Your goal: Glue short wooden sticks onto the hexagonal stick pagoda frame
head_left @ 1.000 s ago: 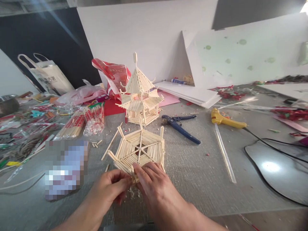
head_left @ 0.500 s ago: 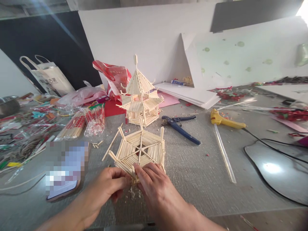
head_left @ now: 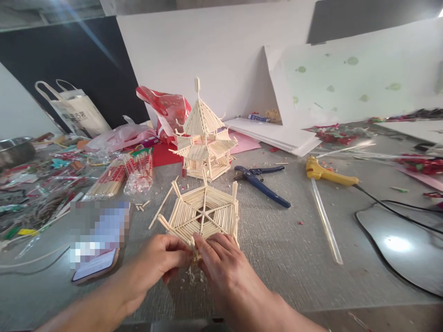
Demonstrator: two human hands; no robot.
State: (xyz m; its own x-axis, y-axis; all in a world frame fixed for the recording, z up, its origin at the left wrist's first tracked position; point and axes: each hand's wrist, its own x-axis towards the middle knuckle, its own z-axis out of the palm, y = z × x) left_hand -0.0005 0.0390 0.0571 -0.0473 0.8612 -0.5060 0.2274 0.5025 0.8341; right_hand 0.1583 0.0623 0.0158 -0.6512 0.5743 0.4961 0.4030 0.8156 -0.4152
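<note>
Cluttered grey worktable (head_left: pixel 284 249), white boards (head_left: pixel 221 55)

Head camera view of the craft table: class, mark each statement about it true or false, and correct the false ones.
1. Both hands, left hand and right hand, touch the near edge of the flat hexagonal panel of pale wooden sticks. True.
2. The tall pale stick pagoda model lies on its side. False: it stands upright behind the panel.
3. The blue-handled pliers lie to the right of the pagoda. True.
4. The yellow glue gun is in the right hand. False: it lies on the grey table, apart from both hands.
5. The red plastic bag sits behind the pagoda. True.
</note>
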